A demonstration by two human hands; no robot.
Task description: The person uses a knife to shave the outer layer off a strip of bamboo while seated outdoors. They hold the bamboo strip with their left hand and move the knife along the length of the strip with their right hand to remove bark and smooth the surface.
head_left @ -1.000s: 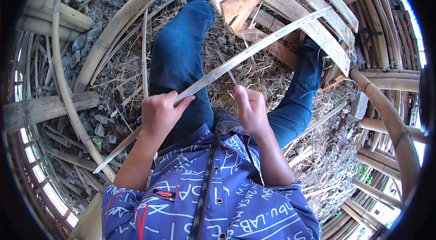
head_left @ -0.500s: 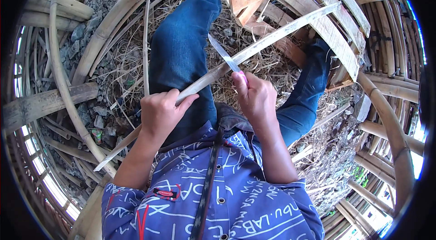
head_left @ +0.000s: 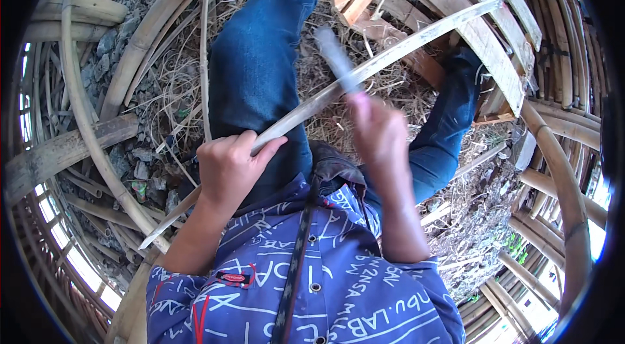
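Note:
A long split bamboo strip (head_left: 390, 57) runs slantwise across my lap, from under my left forearm up to the far right. My left hand (head_left: 228, 160) is closed around its lower part, thumb lying along the strip. My right hand (head_left: 383, 134), smeared by motion, grips the pink handle of a knife (head_left: 337, 61). The blurred blade points away to the upper left and crosses the strip near its middle. Whether the edge touches the strip I cannot tell. The strip's far end lies over or above a wooden bench (head_left: 449, 18).
Bamboo poles (head_left: 159, 31) lean and lie at my left, over rubble and dry shavings. A curved bamboo pole (head_left: 566, 194) stands at my right beside stacked bamboo. My jeans-clad legs (head_left: 257, 57) are spread on both sides of the shavings (head_left: 325, 113).
My right hand and the knife have swung a little right, and both are now blurred. The strip's far end has shifted slightly right and up. My left hand keeps its hold.

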